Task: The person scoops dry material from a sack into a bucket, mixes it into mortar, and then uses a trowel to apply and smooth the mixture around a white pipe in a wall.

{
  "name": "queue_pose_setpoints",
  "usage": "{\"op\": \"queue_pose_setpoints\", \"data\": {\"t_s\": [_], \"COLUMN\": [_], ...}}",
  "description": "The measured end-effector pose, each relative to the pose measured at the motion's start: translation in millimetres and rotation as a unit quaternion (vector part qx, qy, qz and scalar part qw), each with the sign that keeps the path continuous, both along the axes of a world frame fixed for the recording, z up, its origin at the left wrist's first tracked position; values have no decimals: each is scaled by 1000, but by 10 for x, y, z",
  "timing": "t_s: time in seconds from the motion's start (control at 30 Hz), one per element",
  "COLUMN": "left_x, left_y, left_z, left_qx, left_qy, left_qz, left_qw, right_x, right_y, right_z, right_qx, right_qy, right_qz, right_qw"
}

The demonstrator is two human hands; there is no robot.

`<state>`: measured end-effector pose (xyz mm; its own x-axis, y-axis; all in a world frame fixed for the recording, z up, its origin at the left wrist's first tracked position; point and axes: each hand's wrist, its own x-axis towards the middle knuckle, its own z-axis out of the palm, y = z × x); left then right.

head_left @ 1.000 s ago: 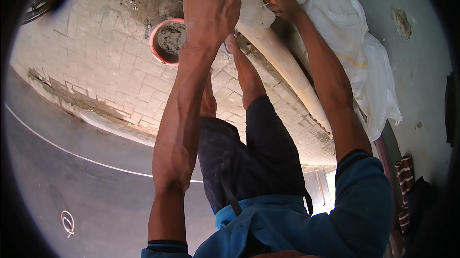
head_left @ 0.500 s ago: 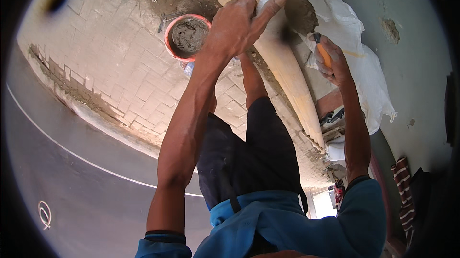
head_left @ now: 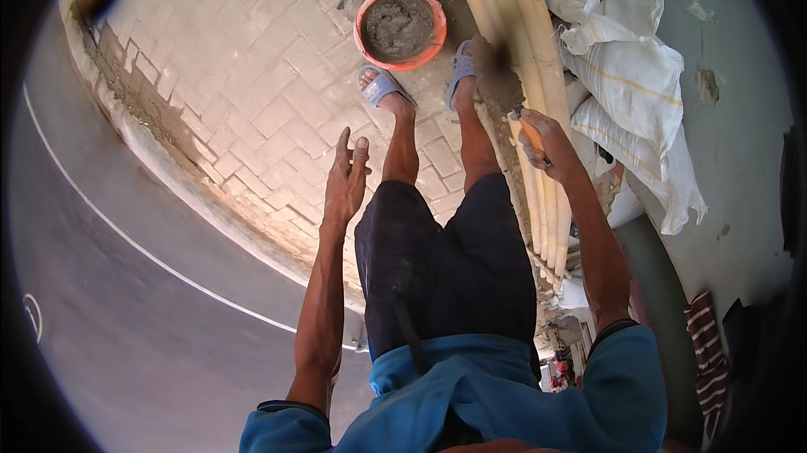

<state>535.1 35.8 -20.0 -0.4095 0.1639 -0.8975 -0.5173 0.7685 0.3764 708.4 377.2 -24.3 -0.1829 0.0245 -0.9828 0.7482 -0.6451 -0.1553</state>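
My right hand (head_left: 551, 146) is closed around the orange handle of a trowel (head_left: 504, 83). Its greyish-brown blade points away from me, over the edge of the bamboo poles, partly blurred by a dark spot on the picture. My left hand (head_left: 345, 182) hangs over the paving to the left of my legs, fingers apart and nothing in it. Beyond my sandalled feet stands an orange bucket (head_left: 360, 34) holding wet grey mortar (head_left: 398, 24). Neither hand touches the bucket.
Long pale bamboo poles (head_left: 551, 75) lie along my right side. White woven sacks (head_left: 626, 87) rest between them and a grey-green wall (head_left: 731, 176). To the left, a kerb (head_left: 160, 180) borders the paving and a grey road (head_left: 151, 310) with a white line.
My left hand has drawn back from beside the white sack toward the left and nearer me. The right hand has shifted left with the trowel, whose blade now sits over the poles' edge.
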Motion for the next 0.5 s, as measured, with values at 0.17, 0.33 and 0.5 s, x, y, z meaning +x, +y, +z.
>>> {"op": "queue_pose_setpoints", "data": {"t_s": [0.17, 0.33, 0.5], "left_x": [113, 145, -52], "left_y": [20, 369, 1658], "left_z": [69, -110, 124], "left_qx": [24, 76, 152], "left_qy": [15, 52, 100], "left_qz": [18, 3, -14], "left_qw": [999, 996, 983], "right_x": [-958, -579, 43], "right_y": [-515, -309, 266], "right_z": [-1153, -361, 1249], "right_qx": [25, 87, 112], "right_qy": [-39, -37, -21], "right_qz": [37, 59, -14], "right_qw": [998, 994, 993]}}
